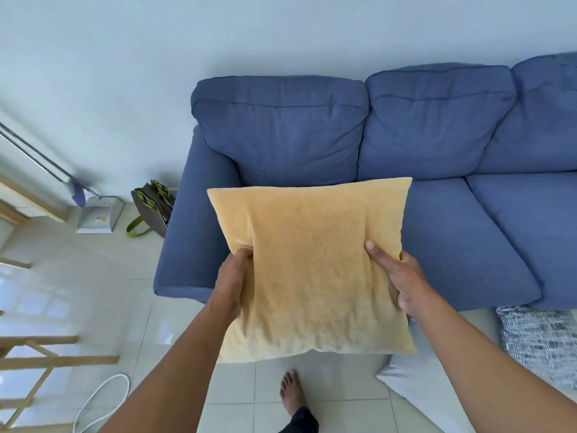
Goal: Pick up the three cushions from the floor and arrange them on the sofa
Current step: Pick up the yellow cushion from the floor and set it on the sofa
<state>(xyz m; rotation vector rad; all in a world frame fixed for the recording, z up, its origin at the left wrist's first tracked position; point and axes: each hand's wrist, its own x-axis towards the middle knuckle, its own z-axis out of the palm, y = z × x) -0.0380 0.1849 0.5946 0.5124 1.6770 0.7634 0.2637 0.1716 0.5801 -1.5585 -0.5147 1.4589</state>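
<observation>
Room: blue sofa point(359, 145) against a pale wall, tiled floor point(109, 276).
Yellow cushion point(312, 267): I hold it over the sofa's left seat.
Left hand point(229, 284): fingers clamped on its left edge.
Right hand point(398, 278): gripping its right edge.
Other cushions: grey patterned cushion point(540, 342) and white cushion point(415, 379) on the floor.

Home living room, blue sofa point(374, 170), tiled floor point(103, 276), probably dustpan point(98, 217)

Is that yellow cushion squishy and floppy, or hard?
Probably squishy: the yellow cushion dents where the left hand and right hand pinch it. Likely light and slightly floppy, since its lower edge sags.
</observation>
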